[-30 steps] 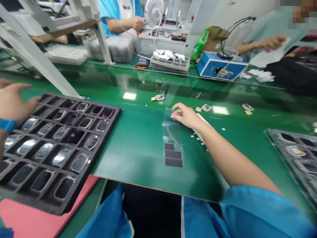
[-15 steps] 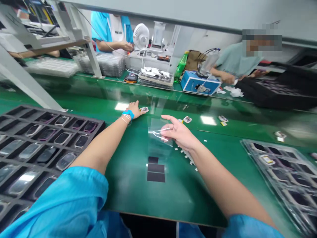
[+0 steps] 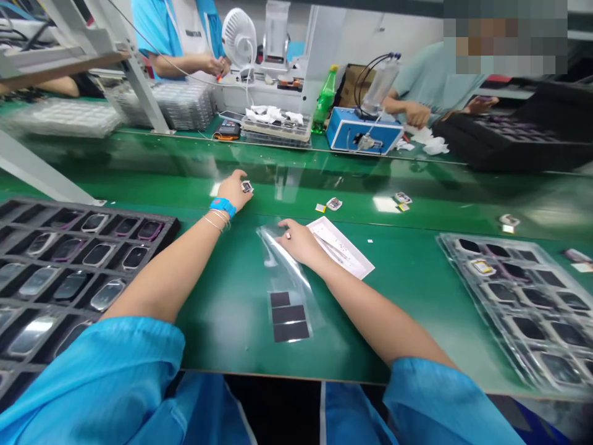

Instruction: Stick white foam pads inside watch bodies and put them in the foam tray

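Observation:
Out ahead on the green bench, my left hand [image 3: 231, 190] has its thumb and fingers around a small white-rimmed electronic module [image 3: 247, 186]. My right hand [image 3: 299, 242] is closed, its fingertips at the upper end of a curled clear plastic film [image 3: 290, 272]. Several black rectangles [image 3: 290, 314] show at the film's near end. Partly under my right wrist lies a white rectangular sheet or shallow tray [image 3: 354, 256] bearing a slender grey tool, perhaps tweezers. Farther off sits another small module [image 3: 334, 203] beside a yellow-and-white piece [image 3: 320, 208].
A dark foam tray [image 3: 173, 227] of watch cases stands left; stacked clear trays [image 3: 447, 247] with cases stand right. More modules [image 3: 403, 198] lie along the back strip. Beyond are a blue box [image 3: 364, 131], a green bottle [image 3: 325, 99], a white fan [image 3: 238, 37] and two people working.
My left hand now has the module in its fingers. My right hand moved left and closed at the film, which is now curled. The white rectangle now shows beneath my right wrist.

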A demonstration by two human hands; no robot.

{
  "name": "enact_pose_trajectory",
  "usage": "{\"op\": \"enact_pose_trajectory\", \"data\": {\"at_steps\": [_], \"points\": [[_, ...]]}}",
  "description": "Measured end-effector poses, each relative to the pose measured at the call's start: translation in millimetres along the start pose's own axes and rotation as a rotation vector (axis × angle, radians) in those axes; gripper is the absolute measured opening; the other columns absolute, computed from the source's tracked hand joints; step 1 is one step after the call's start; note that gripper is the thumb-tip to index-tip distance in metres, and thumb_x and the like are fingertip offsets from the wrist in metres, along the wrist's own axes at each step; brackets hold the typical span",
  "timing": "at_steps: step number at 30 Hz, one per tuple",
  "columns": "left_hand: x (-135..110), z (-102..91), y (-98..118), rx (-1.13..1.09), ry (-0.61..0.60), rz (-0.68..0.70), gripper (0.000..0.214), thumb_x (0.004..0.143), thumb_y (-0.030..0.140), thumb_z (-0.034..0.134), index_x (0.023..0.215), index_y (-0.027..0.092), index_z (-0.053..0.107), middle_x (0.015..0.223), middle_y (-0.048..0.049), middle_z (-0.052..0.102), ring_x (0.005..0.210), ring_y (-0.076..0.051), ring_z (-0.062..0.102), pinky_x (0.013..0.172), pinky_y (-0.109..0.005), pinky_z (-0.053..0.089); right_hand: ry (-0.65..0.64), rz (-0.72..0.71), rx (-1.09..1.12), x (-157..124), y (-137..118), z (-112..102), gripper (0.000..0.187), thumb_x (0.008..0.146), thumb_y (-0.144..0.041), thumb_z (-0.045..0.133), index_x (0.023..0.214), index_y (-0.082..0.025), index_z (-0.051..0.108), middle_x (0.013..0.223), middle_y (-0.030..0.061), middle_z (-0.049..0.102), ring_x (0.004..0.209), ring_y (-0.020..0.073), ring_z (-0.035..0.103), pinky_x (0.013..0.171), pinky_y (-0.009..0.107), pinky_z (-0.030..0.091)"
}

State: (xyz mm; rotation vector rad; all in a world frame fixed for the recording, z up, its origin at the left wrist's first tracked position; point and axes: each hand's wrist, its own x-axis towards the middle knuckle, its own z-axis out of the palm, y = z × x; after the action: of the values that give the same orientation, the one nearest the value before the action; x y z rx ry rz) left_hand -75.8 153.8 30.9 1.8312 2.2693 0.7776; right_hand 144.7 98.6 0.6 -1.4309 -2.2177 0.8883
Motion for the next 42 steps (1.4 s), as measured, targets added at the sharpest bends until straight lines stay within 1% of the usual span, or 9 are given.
{"op": "enact_pose_trajectory", "data": {"at_steps": [3,7,11,15,20,25,29,36,42], "points": [[-31,-15.8,9,-0.316,0.016,-0.08,0.039,0.069,0.018,0.079,0.107,0.014,0.067,0.104,-0.0111,0.071,0.104,-0.032,0.068,0.098,-0.044,0.051,0.021,0.002,-0.064,-5,-6,0,0.038,0.086,-0.022,0.067,0.123,-0.016,0.059,0.095,0.0094,0.074,0.099,0.025,0.069,0.09,0.038,0.051],[-72,-30.9,25,-1.042,-0.117,-0.302,0.015,0.077,0.015,0.073,0.086,0.012,0.062,0.083,-0.0061,0.069,0.081,-0.02,0.072,0.088,-0.039,0.059,0.049,0.025,-0.103,-7,-9,4,0.049,0.087,-0.024,0.067,0.132,-0.011,0.054,0.105,0.0149,0.073,0.108,0.0295,0.067,0.096,0.042,0.05],[-107,-41.9,33,-1.486,-0.295,-0.378,0.009,0.091,0.012,0.054,0.088,0.011,0.062,0.091,-0.0108,0.072,0.096,-0.018,0.072,0.098,-0.035,0.056,0.192,-0.042,-0.141,-15,-6,5,0.062,0.085,-0.025,0.067,0.141,-0.007,0.046,0.109,0.0185,0.071,0.113,0.0335,0.062,0.098,0.047,0.049],[-137,-43.5,35,-1.511,-0.406,-0.281,0.027,0.084,0.006,0.061,0.11,0.012,0.066,0.106,-0.009,0.072,0.11,-0.022,0.069,0.109,-0.042,0.049,0.417,-0.256,-0.109,-44,0,-9,0.04,0.086,-0.022,0.062,0.126,-0.015,0.061,0.12,0.0159,0.068,0.119,0.032,0.056,0.105,0.05,0.044],[-159,-29.3,36,-1.527,-0.599,-0.208,0.046,0.077,0.01,0.075,0.121,0.021,0.068,0.111,-0.0069,0.073,0.109,-0.024,0.07,0.108,-0.041,0.049,0.409,-0.378,0.159,-86,4,-19,0.013,0.09,-0.027,0.056,0.095,-0.023,0.068,0.101,0.0056,0.072,0.1,0.0222,0.064,0.095,0.041,0.051],[-168,-17.2,42,-1.546,-0.697,-0.249,0.04,0.079,0.017,0.076,0.119,0.023,0.071,0.119,-0.0076,0.071,0.109,-0.021,0.069,0.104,-0.038,0.053,0.466,-0.464,0.223,-96,1,-8,0.008,0.09,-0.028,0.06,0.089,-0.025,0.067,0.105,0.0046,0.07,0.104,0.0203,0.063,0.1,0.04,0.048],[-172,-14.1,47,-1.509,-0.701,-0.26,0.05,0.075,0.019,0.081,0.124,0.025,0.069,0.117,-0.0068,0.072,0.107,-0.02,0.069,0.102,-0.036,0.055,0.49,-0.464,0.205,-94,3,-4,0.005,0.088,-0.024,0.064,0.086,-0.024,0.068,0.103,0.0048,0.067,0.102,0.0198,0.063,0.097,0.039,0.049],[-175,-9.2,50,-1.521,-0.569,-0.254,0.044,0.066,0.02,0.088,0.108,0.018,0.075,0.084,-0.0012,0.07,0.074,-0.012,0.067,0.074,-0.025,0.061,0.505,-0.544,0.215,-96,3,-1,0.006,0.088,-0.024,0.065,0.086,-0.023,0.07,0.097,0.0048,0.07,0.096,0.0187,0.065,0.088,0.037,0.052],[-178,-12.0,54,-1.52,-0.651,-0.461,0.054,0.071,0.002,0.075,0.123,0.015,0.066,0.101,-0.0063,0.072,0.097,-0.017,0.07,0.099,-0.035,0.055,0.494,-0.442,0.314,-89,10,1,0.005,0.087,-0.019,0.066,0.085,-0.021,0.071,0.094,0.0041,0.07,0.093,0.0167,0.066,0.089,0.034,0.053]]}}
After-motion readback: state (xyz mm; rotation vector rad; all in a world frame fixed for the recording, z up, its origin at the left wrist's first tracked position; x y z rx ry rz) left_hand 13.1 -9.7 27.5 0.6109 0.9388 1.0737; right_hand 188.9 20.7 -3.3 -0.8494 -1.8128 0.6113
